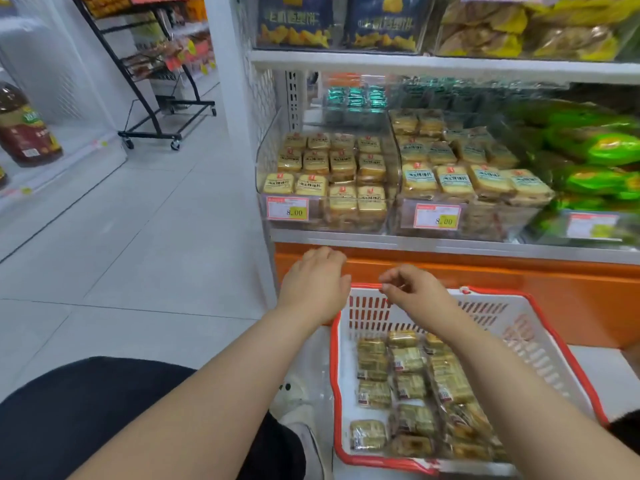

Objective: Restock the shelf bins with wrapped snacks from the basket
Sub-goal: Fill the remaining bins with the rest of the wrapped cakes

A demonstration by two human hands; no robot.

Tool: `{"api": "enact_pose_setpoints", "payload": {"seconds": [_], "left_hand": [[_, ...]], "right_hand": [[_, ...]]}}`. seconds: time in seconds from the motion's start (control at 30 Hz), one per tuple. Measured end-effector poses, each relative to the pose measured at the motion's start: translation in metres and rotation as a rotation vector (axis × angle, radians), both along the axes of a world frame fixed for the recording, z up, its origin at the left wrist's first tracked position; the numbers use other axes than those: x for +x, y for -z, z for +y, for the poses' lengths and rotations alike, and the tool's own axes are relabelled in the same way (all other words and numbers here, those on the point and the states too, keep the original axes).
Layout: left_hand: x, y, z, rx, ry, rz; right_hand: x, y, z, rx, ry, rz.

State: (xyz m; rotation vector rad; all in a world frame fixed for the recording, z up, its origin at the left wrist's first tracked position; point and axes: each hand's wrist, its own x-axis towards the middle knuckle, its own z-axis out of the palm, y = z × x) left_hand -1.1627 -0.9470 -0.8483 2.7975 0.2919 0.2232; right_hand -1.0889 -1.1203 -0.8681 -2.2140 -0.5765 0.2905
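- Wrapped snacks (408, 370) lie loose in the basket (540, 344), on the floor below the shelf bins (327, 178).
- The left bin, above the basket, shows a low front corner; the person would do well to lay packs flat there, labels up.
- Left hand (313, 284), beside the basket's far rim, has relaxed fingers and holds nothing.
- Right hand (414, 289), over that rim, has its fingers (389, 284) loosely curled, empty.

Green packs (599, 150) at right blurred, cut by frame edge. Price tag (437, 217) small print unreadable. Basket (540, 327) near corner hidden under right forearm. Oil bottle (24, 129) cut by left edge. Top-shelf bags (298, 19) cropped above.
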Motion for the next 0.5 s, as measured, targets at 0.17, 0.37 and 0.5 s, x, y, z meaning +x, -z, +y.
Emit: {"api": "enact_pose_setpoints", "payload": {"seconds": [0.17,0.37,0.5], "left_hand": [[-0.017,0.053,-0.059,-0.156,0.035,0.230],[-0.031,0.114,-0.106,-0.217,0.066,0.431],[-0.029,0.137,-0.132,-0.299,0.061,0.511]], "right_hand": [[-0.007,0.079,-0.062,-0.323,0.092,0.194],[-0.017,0.147,-0.121,-0.731,0.166,0.257],[-0.006,0.160,-0.138,-0.836,0.260,0.218]]}}
